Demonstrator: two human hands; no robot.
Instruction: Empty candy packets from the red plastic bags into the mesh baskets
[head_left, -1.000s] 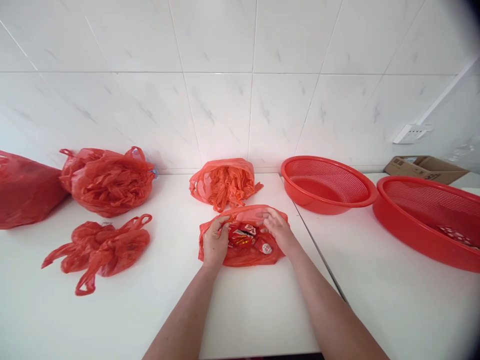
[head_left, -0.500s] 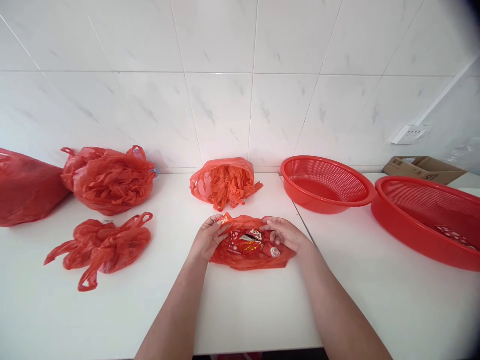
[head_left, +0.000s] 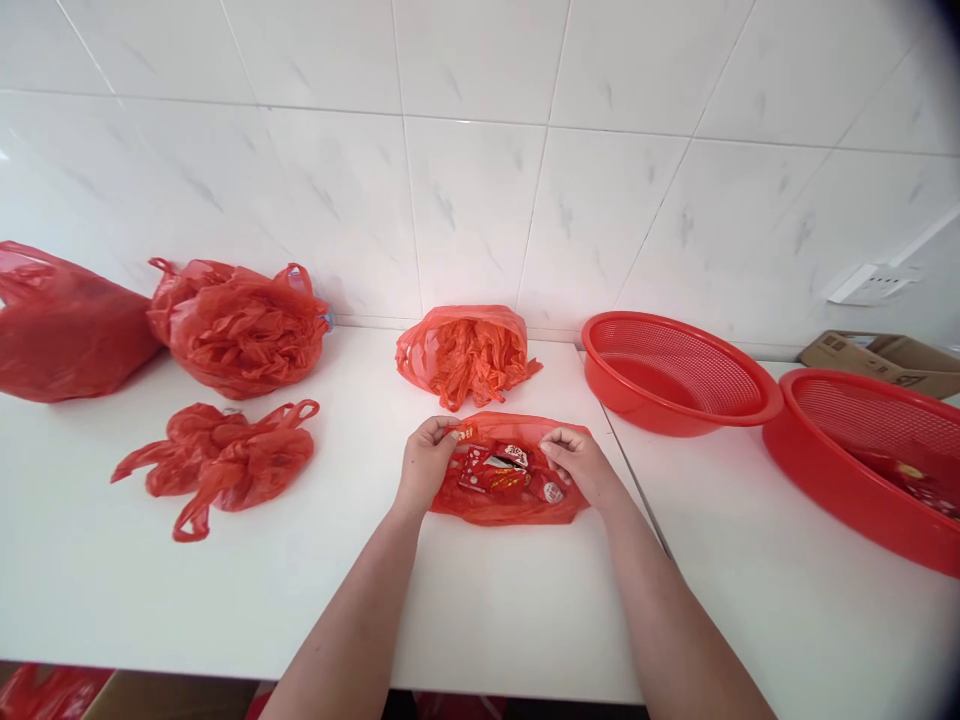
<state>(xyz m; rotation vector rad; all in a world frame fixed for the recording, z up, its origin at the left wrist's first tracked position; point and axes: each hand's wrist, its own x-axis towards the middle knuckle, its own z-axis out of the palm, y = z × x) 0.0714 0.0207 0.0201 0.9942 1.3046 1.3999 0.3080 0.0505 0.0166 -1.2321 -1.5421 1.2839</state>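
A thin red plastic bag (head_left: 517, 515) lies on the white table in front of me, its mouth spread. Several small red packets (head_left: 474, 470) with white and gold print show inside, and a red one with a round white mark (head_left: 552, 492) lies at their right. My left hand (head_left: 426, 465) is closed in a pinch on the bag's left edge, by a small gold-printed patch. At the right edge, my right hand (head_left: 581, 462) pinches the film between thumb and fingers.
Behind sits a bag stuffed with red plastic bags (head_left: 480, 350). To the left are a knotted red bag (head_left: 225, 460), a crumpled bundle (head_left: 240, 330) and a full red bag (head_left: 67, 330). Two red baskets (head_left: 667, 410) (head_left: 840, 490) and a cardboard box (head_left: 885, 360) stand right.
The view has shifted and tilted slightly. My hands have drawn the bag's far edge up and straighter, and my right fingers have closed more on its rim.
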